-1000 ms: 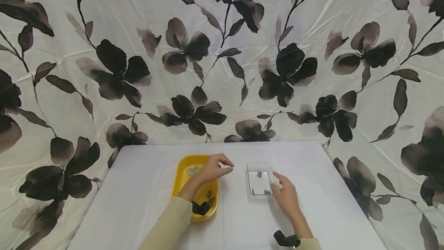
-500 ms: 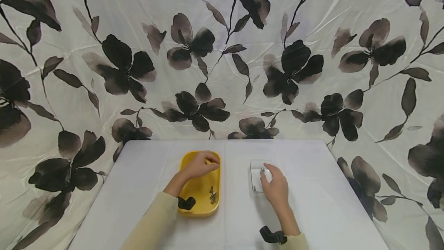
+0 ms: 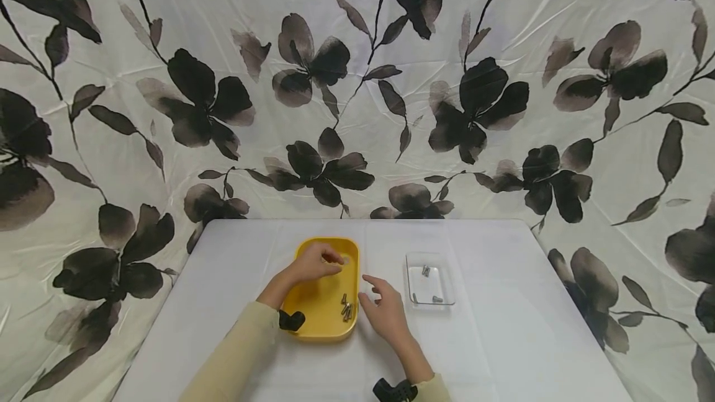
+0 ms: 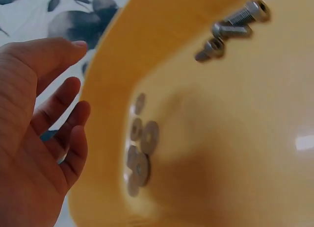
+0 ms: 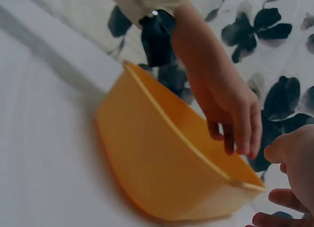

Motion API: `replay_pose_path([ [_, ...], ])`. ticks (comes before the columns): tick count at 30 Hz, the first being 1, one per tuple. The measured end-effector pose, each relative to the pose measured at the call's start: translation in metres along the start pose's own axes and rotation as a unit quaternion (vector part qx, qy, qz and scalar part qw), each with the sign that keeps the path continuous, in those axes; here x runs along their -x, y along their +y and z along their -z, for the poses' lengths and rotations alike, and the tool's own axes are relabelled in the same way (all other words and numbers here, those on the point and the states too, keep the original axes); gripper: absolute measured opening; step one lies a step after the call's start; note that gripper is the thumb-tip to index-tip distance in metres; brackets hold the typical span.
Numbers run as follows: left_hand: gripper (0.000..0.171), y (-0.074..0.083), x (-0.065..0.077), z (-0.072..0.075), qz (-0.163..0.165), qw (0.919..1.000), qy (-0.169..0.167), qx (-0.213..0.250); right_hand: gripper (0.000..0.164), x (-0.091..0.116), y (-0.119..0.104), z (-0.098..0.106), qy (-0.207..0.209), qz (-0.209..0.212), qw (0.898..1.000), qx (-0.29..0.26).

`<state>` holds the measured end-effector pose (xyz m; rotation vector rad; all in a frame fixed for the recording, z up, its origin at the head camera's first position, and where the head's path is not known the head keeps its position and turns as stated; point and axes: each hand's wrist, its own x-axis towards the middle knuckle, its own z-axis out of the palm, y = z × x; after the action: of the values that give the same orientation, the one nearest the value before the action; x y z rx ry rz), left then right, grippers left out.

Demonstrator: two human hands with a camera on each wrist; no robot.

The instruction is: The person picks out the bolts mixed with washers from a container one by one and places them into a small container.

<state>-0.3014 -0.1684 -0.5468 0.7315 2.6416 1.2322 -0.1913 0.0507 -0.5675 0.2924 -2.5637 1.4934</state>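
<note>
Since the earlier frame, the right hand (image 3: 385, 312) has left the clear container (image 3: 430, 278) and crossed toward the yellow tray (image 3: 304, 330); it now hovers just beside the tray's right rim, fingers loosely spread and holding nothing. The left hand (image 3: 315, 262) has stayed over the tray's far end.

Left hand: fingers bent downward into the tray, tips close to the washers (image 4: 140, 143), which lie in a small cluster against the far wall. The wrist view shows the fingers (image 4: 73, 119) relaxed and apart, with nothing pinched between them.

Contents: several bolts (image 3: 345, 308) lie together on the tray floor near its right wall, close to the right hand. The clear container sits toward the right side of the surface (image 3: 503, 327), well apart from the tray, with a few small bolts inside.

Position: the tray stands near the middle of the surface, slightly left of centre.

Assessment: the step in hand appears to be picking small hardware out of the tray. To do it well, each hand should come down over the rim rather than across it, isolate one piece with fingertip and thumb, and lift it clear of the others so none is dragged or spilled. The washers lie flat and overlapping; sliding one up the wall would likely ease the pinch.
</note>
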Motion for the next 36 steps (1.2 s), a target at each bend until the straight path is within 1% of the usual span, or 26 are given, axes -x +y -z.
replay_pose_path([
  [6,0.015,-0.005,-0.009,-0.002,-0.003,0.9985,-0.049,-0.023,0.051,0.004,0.002,-0.017,-0.042,-0.022,0.998,-0.047],
  [9,0.015,-0.009,-0.013,-0.004,-0.008,0.9967,-0.076,-0.026,0.056,0.006,0.005,-0.020,-0.054,-0.030,0.996,-0.063],
  [13,0.017,-0.015,-0.015,-0.010,-0.004,0.9935,-0.110,-0.029,0.058,0.009,0.009,-0.024,-0.060,-0.044,0.994,-0.082],
  [15,0.019,-0.018,-0.015,-0.015,-0.007,0.9914,-0.126,-0.036,0.059,0.011,0.011,-0.026,-0.064,-0.056,0.992,-0.095],
  [19,0.023,-0.020,-0.011,-0.025,0.000,0.9865,-0.150,-0.067,0.060,0.015,0.015,-0.029,-0.072,-0.068,0.988,-0.120],
  [21,0.024,-0.022,-0.008,-0.029,0.007,0.9837,-0.162,-0.076,0.061,0.017,0.016,-0.030,-0.072,-0.065,0.987,-0.129],
  [23,0.023,-0.023,-0.007,-0.032,0.012,0.9817,-0.175,-0.073,0.061,0.017,0.016,-0.031,-0.072,-0.064,0.986,-0.134],
  [27,0.020,-0.024,-0.006,-0.035,0.003,0.9788,-0.195,-0.064,0.062,0.018,0.016,-0.030,-0.071,-0.067,0.985,-0.140],
  [29,0.017,-0.025,-0.007,-0.036,-0.006,0.9782,-0.195,-0.071,0.062,0.018,0.017,-0.029,-0.072,-0.069,0.985,-0.137],
  [31,0.015,-0.027,-0.007,-0.036,-0.011,0.9791,-0.186,-0.082,0.062,0.019,0.017,-0.029,-0.072,-0.071,0.985,-0.139],
  [34,0.013,-0.030,-0.009,-0.035,-0.022,0.9825,-0.156,-0.099,0.062,0.019,0.017,-0.029,-0.065,-0.071,0.985,-0.143],
  [36,0.012,-0.033,-0.010,-0.033,-0.018,0.9854,-0.135,-0.102,0.062,0.018,0.018,-0.029,-0.062,-0.074,0.985,-0.142],
])
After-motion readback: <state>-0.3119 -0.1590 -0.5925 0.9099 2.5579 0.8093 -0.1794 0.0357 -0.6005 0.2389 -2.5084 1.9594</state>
